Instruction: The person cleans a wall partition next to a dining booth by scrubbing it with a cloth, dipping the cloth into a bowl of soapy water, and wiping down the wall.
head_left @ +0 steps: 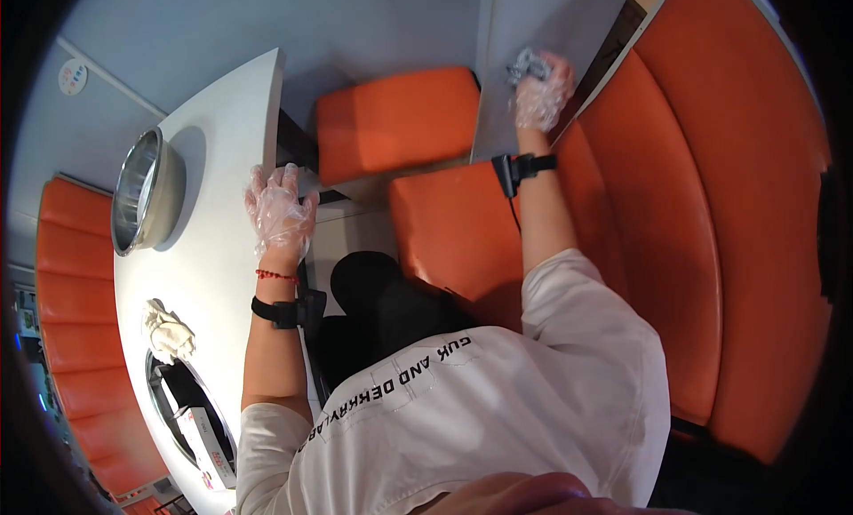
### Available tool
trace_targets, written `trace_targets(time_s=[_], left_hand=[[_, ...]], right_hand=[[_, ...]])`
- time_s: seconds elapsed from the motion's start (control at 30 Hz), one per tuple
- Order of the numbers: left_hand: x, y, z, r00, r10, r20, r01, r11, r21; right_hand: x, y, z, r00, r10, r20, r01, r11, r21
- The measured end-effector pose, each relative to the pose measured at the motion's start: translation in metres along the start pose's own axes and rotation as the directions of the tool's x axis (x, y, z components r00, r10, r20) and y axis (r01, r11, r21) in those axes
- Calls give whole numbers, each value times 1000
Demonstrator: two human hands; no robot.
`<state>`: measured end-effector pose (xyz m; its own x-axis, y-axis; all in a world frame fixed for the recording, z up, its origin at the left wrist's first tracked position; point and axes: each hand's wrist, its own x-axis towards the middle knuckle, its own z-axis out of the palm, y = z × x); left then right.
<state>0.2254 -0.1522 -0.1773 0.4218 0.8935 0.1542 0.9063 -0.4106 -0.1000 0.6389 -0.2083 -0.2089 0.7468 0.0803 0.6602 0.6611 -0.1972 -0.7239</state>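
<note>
On the left, a metal bowl (169, 199) and a crumpled cloth (169, 331) sit on the white table (222, 275). The gloved left hand (280, 206) rests spread at its edge, grasping nothing. At far right, above the orange seats (471, 239), the gloved right hand (545, 93) clasps a gray wad (529, 66) by the gray wall (555, 17); contact is unclear. The wad looks light, soft and hard to break, best gripped in a bunch; thin plastic gloves may slip.

The white table (222, 248) leaves a lane beside the left hand (283, 204) (the metal bowl (169, 193) blocks farther left).
</note>
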Motion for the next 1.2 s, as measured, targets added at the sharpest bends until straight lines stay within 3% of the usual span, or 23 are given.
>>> trace_targets(time_s=[0.13, 0.23, 0.33, 0.37, 0.47, 0.5, 0.6, 0.67, 0.8, 0.93, 0.97, 1.03, 1.1, 1.13, 1.17, 1.2], left_hand=[[-1, 2, -1, 1000, 8, 7, -8, 1000, -8], [-1, 7, -6, 1000, -9, 17, 9, 1000, -15], [-3, 2, 0, 1000, 3, 11, -2, 1000, -10], [-2, 3, 0, 1000, 13, 1, -13, 1000, -22], [1, 4, 1, 1000, 25, -5, -25, 1000, -18], [2, 5, 0, 1000, 28, -7, -28, 1000, -12], [5, 8, -2, 1000, -5, 29, 5, 1000, -14], [6, 7, 1, 1000, 14, -9, -14, 1000, 4], [6, 2, 12, 998, 17, -57, -15, 999, 42], [0, -2, 12, 997, 46, -67, -45, 999, 13], [1, -2, 12, 996, 56, -71, -56, 998, 0], [5, -4, 15, 991, 83, -101, -85, 996, -12], [9, -12, 38, 959, 154, -240, -164, 986, -22], [10, -15, 50, 906, 173, -386, -223, 971, -88], [14, -16, 58, 901, 133, -412, -230, 953, -196], [9, -17, 65, 818, 150, -556, -310, 929, -205]], right_hand=[[-74, 94, 25, 990, 139, 34, -133, 983, -128], [-100, 146, 37, 880, 386, 278, -280, 893, -353], [-67, 90, 34, 911, 385, 146, -339, 903, -265], [-54, 73, 27, 975, 212, 71, -203, 972, -115], [-28, 22, 17, 999, 51, 7, -51, 998, 43], [-34, 7, 9, 987, 152, 49, -152, 988, 8], [-61, 44, 24, 980, 196, 24, -197, 980, 44], [-81, 75, 36, 979, 203, -17, -203, 971, -124], [-117, 190, 72, 874, 459, 160, -364, 836, -412], [-86, 141, 67, 705, 687, 179, -663, 727, -178], [-79, 134, 67, 773, 603, 198, -579, 798, -168], [-56, 66, 47, 912, 389, 131, -308, 860, -407], [-44, -2, 20, 905, 333, 264, -239, 912, -333], [-41, -40, 10, 896, 266, 356, -297, 954, 37], [-37, -77, -2, 875, 194, 444, -382, 840, 385], [-38, -98, -5, 848, 190, 494, -395, 849, 351]])
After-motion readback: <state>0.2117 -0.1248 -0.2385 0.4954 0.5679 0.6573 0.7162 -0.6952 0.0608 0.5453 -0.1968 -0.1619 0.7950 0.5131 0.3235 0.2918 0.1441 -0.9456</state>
